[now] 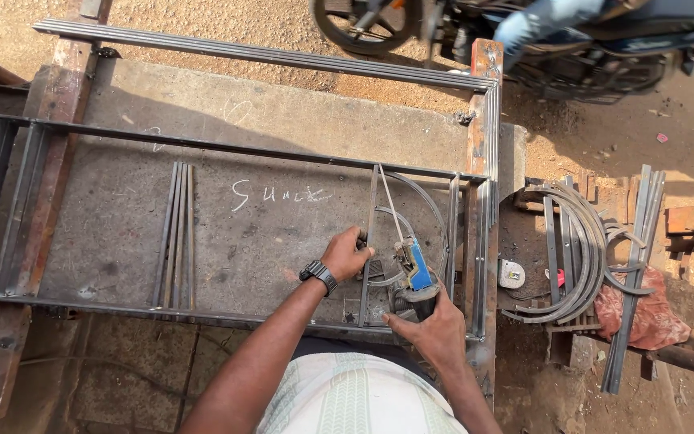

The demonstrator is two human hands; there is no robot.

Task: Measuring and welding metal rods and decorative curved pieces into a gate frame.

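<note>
Your left hand (347,253) presses down on a curved steel strip (426,201) inside the rectangular metal frame (226,149), fingers closed over it near the upright bar (369,241). Your right hand (435,325) is clamped around the blue-handled electrode holder (418,269), its welding rod (390,201) angled up across the frame. 1 bundle of curved strips (576,241) lies to the right, well apart.

Steel frame (234,149) on concrete slab (283,104)
</note>
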